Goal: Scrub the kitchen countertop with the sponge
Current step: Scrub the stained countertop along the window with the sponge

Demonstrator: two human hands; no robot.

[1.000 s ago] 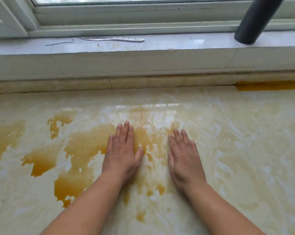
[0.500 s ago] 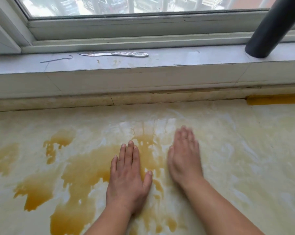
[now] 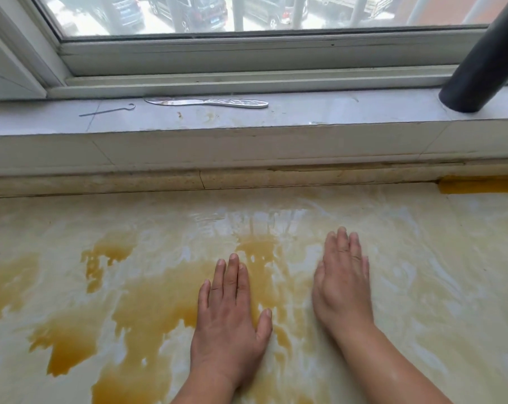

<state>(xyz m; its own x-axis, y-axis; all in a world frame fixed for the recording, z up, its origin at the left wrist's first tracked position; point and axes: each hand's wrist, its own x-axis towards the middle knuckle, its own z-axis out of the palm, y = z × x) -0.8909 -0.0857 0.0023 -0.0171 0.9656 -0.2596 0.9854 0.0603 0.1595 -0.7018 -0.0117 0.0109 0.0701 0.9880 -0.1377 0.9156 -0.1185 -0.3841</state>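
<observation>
The pale marble countertop (image 3: 422,272) fills the lower half of the head view, wet and glossy, with orange-brown stain patches (image 3: 147,301) across its left and middle. My left hand (image 3: 229,319) lies flat on the stained part, fingers straight and together, holding nothing. My right hand (image 3: 341,284) rests flat on the counter a little farther forward, fingers straight, also holding nothing. No sponge is in view.
A white windowsill (image 3: 305,115) runs behind the counter, above a low ledge. On it lie a silver knife (image 3: 209,102) and a thin metal hook (image 3: 109,110). A dark pipe (image 3: 480,68) stands at the sill's right end. A yellow strip (image 3: 480,185) marks the back right edge.
The camera has tilted up, showing more window. My right hand has slid forward ahead of my left; both stay flat on the wet counter.
</observation>
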